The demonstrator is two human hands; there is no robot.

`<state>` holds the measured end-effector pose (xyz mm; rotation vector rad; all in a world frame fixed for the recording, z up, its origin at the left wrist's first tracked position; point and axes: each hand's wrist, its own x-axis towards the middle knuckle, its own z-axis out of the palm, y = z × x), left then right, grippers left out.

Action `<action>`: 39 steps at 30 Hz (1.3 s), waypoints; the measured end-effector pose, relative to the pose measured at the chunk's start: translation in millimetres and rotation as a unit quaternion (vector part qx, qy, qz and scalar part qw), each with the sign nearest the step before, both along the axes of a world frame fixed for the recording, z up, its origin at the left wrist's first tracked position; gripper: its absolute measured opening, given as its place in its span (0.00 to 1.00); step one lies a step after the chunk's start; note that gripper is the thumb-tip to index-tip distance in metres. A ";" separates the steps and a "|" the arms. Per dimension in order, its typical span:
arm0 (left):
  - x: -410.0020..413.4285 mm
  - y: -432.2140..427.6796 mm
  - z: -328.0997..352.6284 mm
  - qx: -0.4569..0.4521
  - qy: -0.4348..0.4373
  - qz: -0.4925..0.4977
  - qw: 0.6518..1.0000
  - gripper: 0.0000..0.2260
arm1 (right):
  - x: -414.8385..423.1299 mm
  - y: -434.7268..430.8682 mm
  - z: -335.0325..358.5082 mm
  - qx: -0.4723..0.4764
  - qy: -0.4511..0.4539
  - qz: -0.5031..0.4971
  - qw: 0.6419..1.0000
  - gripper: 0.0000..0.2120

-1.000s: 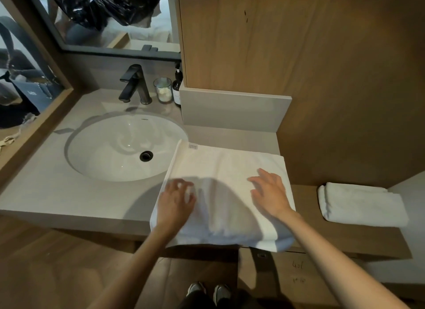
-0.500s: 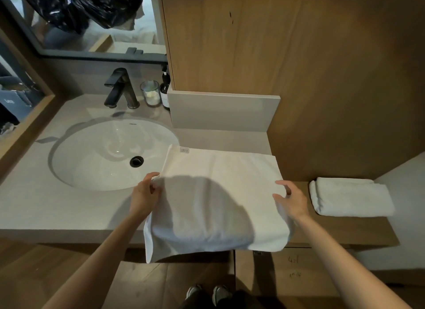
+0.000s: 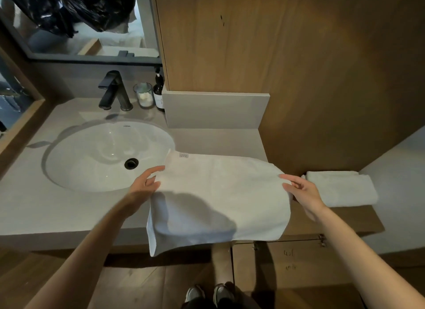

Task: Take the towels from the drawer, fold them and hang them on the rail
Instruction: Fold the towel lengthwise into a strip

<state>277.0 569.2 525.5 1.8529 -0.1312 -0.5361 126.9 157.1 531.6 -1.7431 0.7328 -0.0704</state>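
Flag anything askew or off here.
Only the towel: skewed on the counter, its near edge overhangs the front, left corner drooping lowest. The left hand and right hand hold its sides. No spills or damage visible.

A towel lies on the counter just right of the sink, a folded towel farther right, and a tap, jar and bottle behind the sink.

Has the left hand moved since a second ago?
Yes. The left hand has slid left off the top of the white towel to its left edge, ending closer to the sink drain.
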 end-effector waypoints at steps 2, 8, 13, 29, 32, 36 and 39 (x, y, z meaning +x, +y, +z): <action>-5.1 3.8 8.4 0.024 -0.025 -0.059 0.998 0.16 | -6.9 0.2 3.1 0.005 -0.016 -0.004 1.000 0.15; -24.5 8.8 24.4 0.042 -0.064 -0.013 0.997 0.16 | -31.5 -10.8 7.4 -0.003 -0.050 -0.020 0.999 0.14; -63.3 3.3 39.9 0.057 -0.098 0.007 0.994 0.14 | -55.5 -17.0 20.1 -0.010 -0.061 -0.024 0.998 0.15; -195.9 -12.9 41.4 0.209 -0.325 0.060 0.920 0.08 | -169.7 -38.3 33.4 -0.332 -0.124 0.101 0.929 0.05; -190.5 -10.8 48.3 0.210 -0.325 0.086 0.918 0.08 | -166.4 -39.9 39.4 -0.309 -0.142 0.111 0.934 0.05; -168.2 -22.0 70.9 0.159 -0.339 0.116 0.920 0.05 | -150.9 -31.7 56.5 -0.319 -0.150 0.073 0.933 0.04; -142.6 -34.2 90.1 0.087 -0.286 0.164 0.940 0.11 | -125.2 -23.5 78.9 -0.249 -0.193 0.042 0.948 0.06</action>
